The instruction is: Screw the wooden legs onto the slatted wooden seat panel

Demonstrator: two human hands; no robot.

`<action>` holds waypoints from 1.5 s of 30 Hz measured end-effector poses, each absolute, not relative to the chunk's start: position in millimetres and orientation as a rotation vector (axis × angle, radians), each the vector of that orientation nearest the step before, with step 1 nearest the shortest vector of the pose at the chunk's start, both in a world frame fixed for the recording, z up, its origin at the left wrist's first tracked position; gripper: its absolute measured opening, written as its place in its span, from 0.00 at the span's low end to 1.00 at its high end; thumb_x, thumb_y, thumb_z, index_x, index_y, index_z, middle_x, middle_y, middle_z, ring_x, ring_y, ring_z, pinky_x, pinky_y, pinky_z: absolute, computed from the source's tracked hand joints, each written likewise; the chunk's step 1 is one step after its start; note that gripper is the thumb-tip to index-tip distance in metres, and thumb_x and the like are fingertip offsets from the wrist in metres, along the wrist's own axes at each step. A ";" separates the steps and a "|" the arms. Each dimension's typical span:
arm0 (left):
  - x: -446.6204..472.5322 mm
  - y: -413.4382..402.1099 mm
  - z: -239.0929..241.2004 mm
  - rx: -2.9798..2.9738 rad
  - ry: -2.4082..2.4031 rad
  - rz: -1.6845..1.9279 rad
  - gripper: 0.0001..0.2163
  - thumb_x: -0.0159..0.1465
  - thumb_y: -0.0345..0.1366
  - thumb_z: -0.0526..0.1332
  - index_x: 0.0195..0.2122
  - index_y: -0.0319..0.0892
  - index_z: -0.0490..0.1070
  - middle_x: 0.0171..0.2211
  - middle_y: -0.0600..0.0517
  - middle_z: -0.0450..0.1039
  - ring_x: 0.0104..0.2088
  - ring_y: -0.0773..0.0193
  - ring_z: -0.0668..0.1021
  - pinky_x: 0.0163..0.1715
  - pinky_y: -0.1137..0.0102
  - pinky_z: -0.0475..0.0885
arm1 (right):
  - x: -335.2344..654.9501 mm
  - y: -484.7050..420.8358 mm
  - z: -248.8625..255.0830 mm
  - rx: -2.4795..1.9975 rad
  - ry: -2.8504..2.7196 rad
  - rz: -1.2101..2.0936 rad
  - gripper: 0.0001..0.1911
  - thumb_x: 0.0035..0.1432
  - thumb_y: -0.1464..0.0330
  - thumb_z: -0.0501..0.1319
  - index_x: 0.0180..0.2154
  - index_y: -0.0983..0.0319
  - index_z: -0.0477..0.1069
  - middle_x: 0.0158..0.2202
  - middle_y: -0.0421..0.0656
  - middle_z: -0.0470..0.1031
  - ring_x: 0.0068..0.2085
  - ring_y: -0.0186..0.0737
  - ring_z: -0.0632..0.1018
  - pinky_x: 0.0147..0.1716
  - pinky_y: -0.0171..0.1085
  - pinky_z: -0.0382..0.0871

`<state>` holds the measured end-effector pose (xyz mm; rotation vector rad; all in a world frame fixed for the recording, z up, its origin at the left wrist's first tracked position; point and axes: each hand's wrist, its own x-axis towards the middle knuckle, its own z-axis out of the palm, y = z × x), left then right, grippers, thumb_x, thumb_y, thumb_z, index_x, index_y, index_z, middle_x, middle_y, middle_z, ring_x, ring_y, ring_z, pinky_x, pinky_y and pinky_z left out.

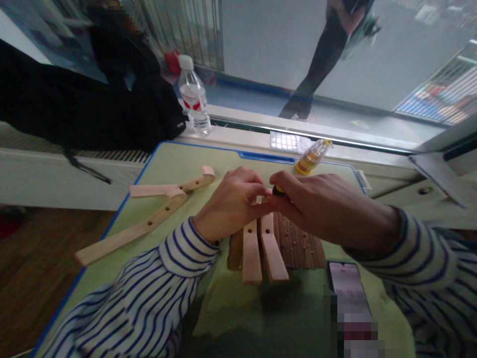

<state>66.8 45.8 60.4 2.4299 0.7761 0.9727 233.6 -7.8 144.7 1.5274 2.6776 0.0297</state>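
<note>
My left hand [240,196] is closed, its fingertips pinched around the upper part of a pale wooden piece [252,256]. Beside that piece lies a second wooden piece [274,256]; both have a dark hole and a bent lower end. In my closed right hand [316,204] is a black-and-yellow tool handle [278,190], its other end hidden by the fingers. The two hands meet above the wooden pieces. Under them is a brown ridged board [303,243], dotted with small marks. My fingers cover the tops of the pieces.
More holed wooden pieces [130,231] lie at the table's left. A small yellow-capped bottle [312,156] stands at the back, and a phone [349,288] lies at right. On the sill are a water bottle [196,102] and a black bag [93,109]. A person [328,54] shows beyond the glass.
</note>
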 end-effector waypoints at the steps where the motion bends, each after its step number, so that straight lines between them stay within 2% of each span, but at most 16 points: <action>1: 66.8 45.6 60.1 2.424 0.776 0.982 0.09 0.56 0.42 0.63 0.30 0.41 0.75 0.31 0.51 0.70 0.36 0.63 0.70 0.36 0.68 0.65 | 234.9 -7.4 148.2 1.475 2.696 0.028 0.16 0.63 0.59 0.44 0.41 0.62 0.62 0.28 0.42 0.71 0.22 0.31 0.65 0.21 0.35 0.44; 4: 66.8 45.1 59.9 2.406 0.777 0.993 0.09 0.56 0.43 0.63 0.31 0.42 0.75 0.31 0.51 0.70 0.36 0.64 0.70 0.36 0.68 0.65 | 238.5 -6.4 159.5 1.361 2.719 0.043 0.13 0.62 0.63 0.48 0.45 0.62 0.61 0.35 0.44 0.72 0.27 0.34 0.68 0.22 0.34 0.47; 8: 66.9 44.1 61.8 2.423 0.785 0.967 0.10 0.56 0.44 0.63 0.32 0.43 0.75 0.34 0.50 0.69 0.38 0.63 0.70 0.38 0.67 0.65 | 241.0 -2.7 167.6 1.197 2.696 0.017 0.11 0.61 0.71 0.48 0.46 0.62 0.61 0.34 0.43 0.71 0.28 0.33 0.68 0.23 0.34 0.49; 11: 66.7 43.7 63.6 2.439 0.787 0.941 0.10 0.57 0.44 0.62 0.31 0.42 0.75 0.37 0.50 0.69 0.40 0.62 0.69 0.41 0.65 0.65 | 242.5 0.6 165.7 1.123 2.684 0.015 0.09 0.60 0.74 0.49 0.42 0.63 0.62 0.32 0.42 0.71 0.26 0.32 0.67 0.23 0.34 0.48; 15: 65.7 44.2 64.3 2.433 0.757 0.886 0.09 0.59 0.43 0.61 0.33 0.44 0.76 0.39 0.51 0.69 0.43 0.62 0.69 0.44 0.65 0.64 | 244.3 1.0 159.4 1.173 2.710 0.042 0.06 0.59 0.73 0.50 0.38 0.63 0.63 0.30 0.41 0.69 0.23 0.30 0.64 0.21 0.34 0.45; 21: 64.0 44.7 64.4 2.428 0.710 0.773 0.10 0.62 0.42 0.56 0.38 0.46 0.75 0.42 0.50 0.68 0.45 0.61 0.68 0.47 0.64 0.63 | 242.5 -2.1 155.3 1.267 2.711 0.094 0.11 0.59 0.71 0.49 0.43 0.63 0.64 0.28 0.39 0.69 0.20 0.29 0.58 0.20 0.35 0.41; 27: 63.3 44.1 65.0 2.422 0.690 0.761 0.11 0.63 0.42 0.54 0.39 0.46 0.75 0.43 0.49 0.67 0.46 0.61 0.67 0.47 0.64 0.63 | 240.2 -2.7 155.4 1.309 2.713 -0.009 0.10 0.59 0.71 0.49 0.42 0.63 0.63 0.27 0.38 0.67 0.22 0.30 0.59 0.20 0.34 0.42; 35: 64.3 44.6 63.6 2.431 0.638 0.773 0.11 0.64 0.40 0.54 0.40 0.46 0.74 0.43 0.50 0.68 0.45 0.63 0.68 0.47 0.66 0.63 | 242.6 -5.2 146.7 1.378 2.776 -0.069 0.06 0.60 0.71 0.50 0.39 0.63 0.63 0.28 0.39 0.67 0.24 0.30 0.60 0.22 0.35 0.46; 39: 65.1 44.2 64.0 2.469 0.726 0.876 0.10 0.61 0.42 0.58 0.38 0.45 0.75 0.40 0.50 0.70 0.42 0.62 0.69 0.44 0.65 0.64 | 242.6 -3.3 145.5 1.407 2.756 -0.083 0.06 0.60 0.70 0.50 0.37 0.63 0.63 0.28 0.39 0.68 0.24 0.30 0.60 0.22 0.35 0.45; 42: 66.8 43.5 64.4 2.506 0.795 0.950 0.11 0.57 0.45 0.62 0.35 0.43 0.75 0.37 0.50 0.72 0.40 0.61 0.70 0.41 0.64 0.65 | 242.0 -2.3 146.0 1.417 2.753 -0.087 0.07 0.60 0.68 0.49 0.36 0.64 0.63 0.29 0.40 0.69 0.24 0.29 0.61 0.23 0.36 0.45; 45: 68.9 42.0 64.6 2.505 0.791 0.964 0.10 0.58 0.44 0.61 0.32 0.42 0.75 0.35 0.50 0.73 0.39 0.61 0.71 0.40 0.65 0.64 | 241.0 -2.3 149.4 1.432 2.724 -0.056 0.11 0.62 0.66 0.47 0.35 0.64 0.64 0.29 0.42 0.71 0.24 0.30 0.63 0.23 0.36 0.45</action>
